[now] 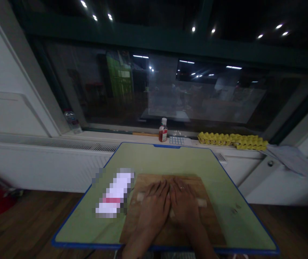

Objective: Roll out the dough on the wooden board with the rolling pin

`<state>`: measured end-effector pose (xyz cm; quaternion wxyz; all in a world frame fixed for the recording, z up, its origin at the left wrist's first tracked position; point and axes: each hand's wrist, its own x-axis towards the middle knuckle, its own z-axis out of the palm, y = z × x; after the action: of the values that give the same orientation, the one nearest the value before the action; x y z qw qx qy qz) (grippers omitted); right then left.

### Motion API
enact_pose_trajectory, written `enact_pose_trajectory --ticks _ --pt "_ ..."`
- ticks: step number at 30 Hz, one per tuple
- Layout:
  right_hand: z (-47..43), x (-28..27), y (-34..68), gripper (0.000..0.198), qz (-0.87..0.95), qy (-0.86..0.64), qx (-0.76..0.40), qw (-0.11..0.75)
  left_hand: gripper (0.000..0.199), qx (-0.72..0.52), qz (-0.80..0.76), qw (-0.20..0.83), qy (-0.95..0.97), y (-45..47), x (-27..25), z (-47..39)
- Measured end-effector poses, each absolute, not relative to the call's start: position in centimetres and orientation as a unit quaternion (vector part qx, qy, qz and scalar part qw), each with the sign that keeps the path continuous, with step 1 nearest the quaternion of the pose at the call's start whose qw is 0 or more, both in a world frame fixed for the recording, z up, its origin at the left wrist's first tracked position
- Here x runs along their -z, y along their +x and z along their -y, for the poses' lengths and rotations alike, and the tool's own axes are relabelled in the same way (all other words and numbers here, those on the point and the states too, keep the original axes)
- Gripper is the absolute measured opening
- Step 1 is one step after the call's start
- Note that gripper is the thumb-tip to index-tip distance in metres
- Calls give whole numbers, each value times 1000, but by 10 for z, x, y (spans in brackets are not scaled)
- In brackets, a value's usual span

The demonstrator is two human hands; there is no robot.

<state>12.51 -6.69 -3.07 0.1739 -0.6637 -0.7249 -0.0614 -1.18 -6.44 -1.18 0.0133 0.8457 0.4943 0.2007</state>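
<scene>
My left hand and my right hand lie side by side, palms down, with fingers stretched forward. Both press on a pale, rod-shaped roll, whose two ends stick out beyond the hands. Its middle is covered, and I cannot tell whether it is dough or a rolling pin. Between the wrists, a bit of something pale shows under the right palm. Below all this is a wooden board. A ring shows on a finger of the right hand.
The board rests on a small green table with a blue rim. A blurred-out phone-like bright shape lies left. On the sill behind are a white-capped bottle, yellow egg cartons and a grey cloth. A dark window rises beyond.
</scene>
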Motion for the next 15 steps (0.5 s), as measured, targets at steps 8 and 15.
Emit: enact_pose_trajectory --ticks 8,15 --pt "97 46 127 40 736 -615 110 261 44 -209 -419 -27 883 -33 21 82" --pt "119 52 165 44 726 -641 130 214 40 -241 -410 -52 878 -57 35 81"
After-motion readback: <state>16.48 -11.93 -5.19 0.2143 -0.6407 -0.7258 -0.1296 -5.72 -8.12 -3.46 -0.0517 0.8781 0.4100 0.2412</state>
